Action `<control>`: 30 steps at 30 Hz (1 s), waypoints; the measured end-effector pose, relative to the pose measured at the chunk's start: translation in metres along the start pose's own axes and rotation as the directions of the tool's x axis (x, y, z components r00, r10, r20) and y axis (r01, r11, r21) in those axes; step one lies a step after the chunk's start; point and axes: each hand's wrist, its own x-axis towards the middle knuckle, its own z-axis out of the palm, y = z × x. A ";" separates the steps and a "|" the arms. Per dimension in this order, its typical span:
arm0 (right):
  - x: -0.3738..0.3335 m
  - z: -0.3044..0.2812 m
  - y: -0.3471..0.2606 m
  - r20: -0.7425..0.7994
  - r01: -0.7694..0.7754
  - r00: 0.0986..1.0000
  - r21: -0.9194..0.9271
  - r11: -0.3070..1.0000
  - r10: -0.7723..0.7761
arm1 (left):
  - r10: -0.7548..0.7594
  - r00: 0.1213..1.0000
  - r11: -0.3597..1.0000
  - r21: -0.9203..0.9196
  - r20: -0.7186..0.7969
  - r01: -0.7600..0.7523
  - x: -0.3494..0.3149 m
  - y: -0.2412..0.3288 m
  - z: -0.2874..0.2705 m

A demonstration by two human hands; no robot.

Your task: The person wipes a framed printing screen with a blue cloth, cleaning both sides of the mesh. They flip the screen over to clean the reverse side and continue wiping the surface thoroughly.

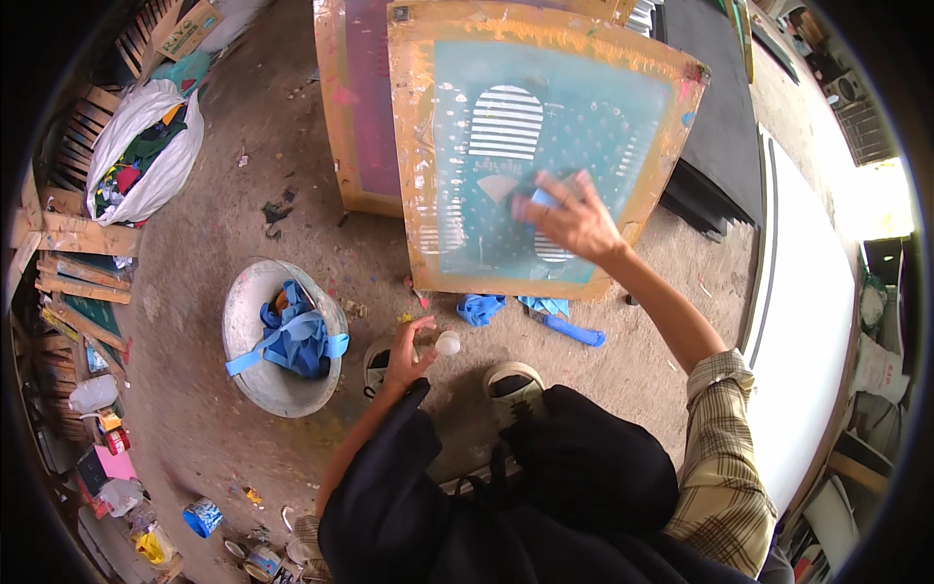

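A silkscreen frame (404,127) with a yellow-stained wooden border and teal mesh leans upright before me. My right hand (581,222), blurred by motion, presses a pale blue cloth (545,199) against the lower middle of the mesh, beside white striped sole-shaped patterns. Low at the left, the fingers of my left hand (407,358) curve round a small whitish translucent container (448,343), apparently a bottle seen from its top. Its lower part is hard to make out.
A second frame (362,185) with purple mesh stands behind. Blue cloth strips fill a grey bucket (241,375) at left. Crumpled blue cloth (481,310) and a blue-handled tool (576,331) lie below the frame. Black sheets (715,146) and a white board (803,292) flank the right.
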 end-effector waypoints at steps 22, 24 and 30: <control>-0.014 -0.033 -0.035 -0.128 -0.220 0.963 0.123 0.968 0.236 | 0.130 0.958 0.991 -0.003 -0.255 -0.135 0.005 0.079 -0.044; 0.013 -0.056 -0.045 -0.145 -0.370 0.888 0.336 0.866 0.436 | 0.190 0.937 0.982 0.076 -0.293 -0.175 0.007 0.093 -0.057; 0.073 -0.157 -0.071 0.237 -0.432 0.642 0.897 0.089 0.730 | 0.256 0.953 0.966 0.013 -0.162 -0.257 0.038 0.199 -0.091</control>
